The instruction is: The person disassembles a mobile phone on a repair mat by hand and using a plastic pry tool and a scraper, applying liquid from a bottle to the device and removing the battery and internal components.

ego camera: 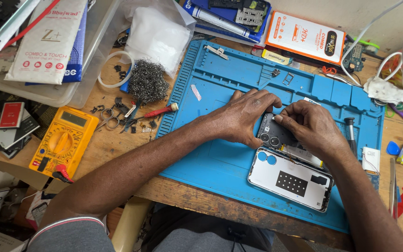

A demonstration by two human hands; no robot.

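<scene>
Blue silicone work mat [220,158] fills the middle of a worn wooden bench [117,144], and that's where all the action is. On the mat's right half lies an opened phone [276,135], dark insides facing up, and both hands are on it: the left hand [243,116] presses down flat on its left edge, fingers curled over the top, while the right hand [311,123] pinches at the upper part of the phone with thumb and forefinger; whatever sits between those fingertips is too small to tell. Just below, touching the phone, rests a white back cover [290,179], inner side up. Over at the left, a yellow multimeter [64,140], then a tuft of steel wool [148,80], then a red-handled screwdriver [160,111].
</scene>
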